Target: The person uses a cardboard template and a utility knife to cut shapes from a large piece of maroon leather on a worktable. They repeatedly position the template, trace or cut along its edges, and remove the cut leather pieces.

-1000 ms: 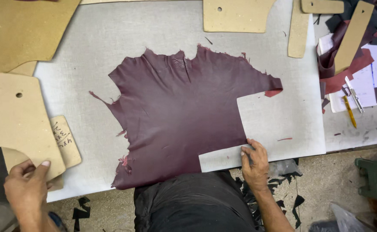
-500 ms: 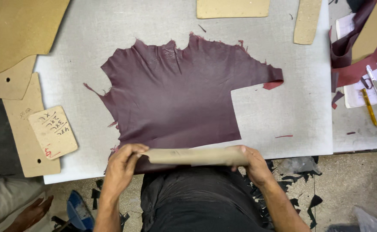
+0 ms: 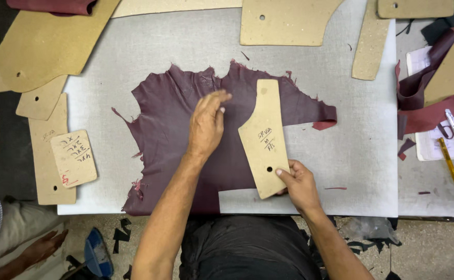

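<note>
Pinching the lower end of a tan cardboard pattern (image 3: 264, 137), the right hand (image 3: 299, 184) lays it on the maroon leather hide (image 3: 170, 129). The left hand (image 3: 205, 124), its grip loose, presses the hide beside it. Bare grey desk (image 3: 361, 135) lies rightward.

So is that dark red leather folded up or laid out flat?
Laid out flat. The leather lies spread in one layer on the grey table, ragged edges showing, with a cardboard pattern on top.
</note>
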